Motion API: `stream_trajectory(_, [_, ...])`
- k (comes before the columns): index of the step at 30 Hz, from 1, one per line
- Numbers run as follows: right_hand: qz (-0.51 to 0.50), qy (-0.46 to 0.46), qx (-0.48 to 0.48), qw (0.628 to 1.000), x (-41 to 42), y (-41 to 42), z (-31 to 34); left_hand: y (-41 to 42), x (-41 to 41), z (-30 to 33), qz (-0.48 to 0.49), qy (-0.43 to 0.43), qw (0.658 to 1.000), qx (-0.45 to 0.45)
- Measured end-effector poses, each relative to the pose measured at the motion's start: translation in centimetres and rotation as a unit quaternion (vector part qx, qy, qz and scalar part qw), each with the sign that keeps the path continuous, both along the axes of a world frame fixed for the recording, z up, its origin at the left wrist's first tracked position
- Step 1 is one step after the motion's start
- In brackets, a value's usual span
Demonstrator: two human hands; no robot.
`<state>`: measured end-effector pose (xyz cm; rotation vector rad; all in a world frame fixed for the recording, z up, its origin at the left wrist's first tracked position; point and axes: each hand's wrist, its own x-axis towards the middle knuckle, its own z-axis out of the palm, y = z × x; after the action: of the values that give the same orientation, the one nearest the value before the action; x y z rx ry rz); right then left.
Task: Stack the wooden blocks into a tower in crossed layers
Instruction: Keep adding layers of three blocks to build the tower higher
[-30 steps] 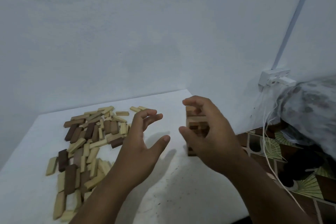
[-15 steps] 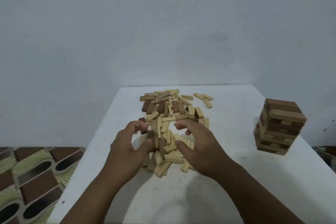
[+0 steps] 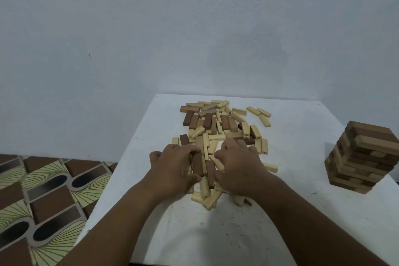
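A heap of loose wooden blocks, pale and dark brown, lies in the middle of the white table. My left hand and my right hand are down on the near end of the heap, side by side. The left hand's fingers curl round a dark brown block. My right hand's fingers curl over pale blocks beside it. At the table's right edge stands the tower, several crossed layers high, apart from both hands.
A plain wall rises right behind the table. Left of the table, the patterned floor lies below the edge. A few stray pale blocks lie at the heap's far right side, and one pale block sits right of my right hand.
My right hand left the tower and both hands moved to the loose heap. They have since closed together on blocks at its near end. My view swung left.
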<state>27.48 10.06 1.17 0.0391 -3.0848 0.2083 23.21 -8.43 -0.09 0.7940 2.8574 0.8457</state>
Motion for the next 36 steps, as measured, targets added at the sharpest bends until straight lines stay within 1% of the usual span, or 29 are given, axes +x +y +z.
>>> stream_trajectory(2, [0.004,0.000,0.014,1.000,-0.2,-0.2,-0.2,-0.4,-0.2,0.0,0.019,0.001,0.998,0.054])
stream_trajectory(4, [0.011,-0.007,0.022,1.000,-0.3,-0.6,-0.4,-0.9,-0.4,-0.1,0.055,-0.013,0.987,0.147])
stream_trajectory(7, [0.006,-0.006,-0.005,1.000,-0.4,-0.8,-0.2,-1.6,-0.4,-0.1,0.131,-0.088,0.946,0.282])
stream_trajectory(8, [0.003,-0.001,-0.019,1.000,-0.4,-0.7,-0.1,-1.7,-0.4,-0.2,0.147,-0.110,0.934,0.307])
stream_trajectory(10, [-0.004,0.000,-0.042,0.999,-0.5,-0.5,0.0,-1.6,-0.4,-0.4,0.157,-0.132,0.924,0.322])
stream_trajectory(14, [-0.023,0.009,-0.082,0.996,-0.9,-0.7,-0.1,-0.6,-0.7,-0.3,0.165,-0.124,0.933,0.295])
stream_trajectory(17, [-0.023,0.022,-0.121,0.992,-1.2,-0.6,-0.6,0.1,-1.5,0.0,0.167,-0.148,0.934,0.280])
stream_trajectory(19, [-0.034,0.039,-0.187,0.981,-1.2,-0.4,-1.2,0.6,-2.2,0.2,0.171,-0.172,0.931,0.273])
stream_trajectory(21, [-0.051,0.072,-0.277,0.957,-1.0,-0.1,-1.8,1.2,-2.9,0.2,0.181,-0.181,0.926,0.277])
stream_trajectory(22, [-0.057,0.096,-0.318,0.942,-0.8,0.0,-1.8,1.5,-3.2,0.2,0.187,-0.161,0.930,0.272])
stream_trajectory(23, [-0.061,0.117,-0.349,0.928,-0.7,0.1,-1.8,1.7,-3.5,0.2,0.192,-0.115,0.943,0.247])
stream_trajectory(25, [-0.065,0.147,-0.383,0.910,-0.6,0.4,-1.5,1.9,-4.3,0.3,0.197,-0.013,0.967,0.164])
stream_trajectory(26, [-0.067,0.158,-0.390,0.905,-0.5,0.6,-1.3,1.9,-4.7,0.3,0.194,0.014,0.973,0.124])
stream_trajectory(28, [-0.073,0.178,-0.397,0.897,-0.1,1.1,-0.8,2.2,-5.6,0.2,0.188,0.026,0.981,0.045])
stream_trajectory(30, [-0.080,0.185,-0.404,0.892,0.5,1.6,-0.4,2.5,-6.2,0.1,0.191,0.016,0.981,-0.009])
stream_trajectory(32, [-0.090,0.186,-0.409,0.889,1.2,2.2,-0.1,2.8,-6.3,0.2,0.198,0.014,0.980,-0.020])
stream_trajectory(36, [-0.109,0.190,-0.426,0.878,2.5,3.5,0.2,3.5,-6.2,0.9,0.198,0.013,0.980,-0.005])
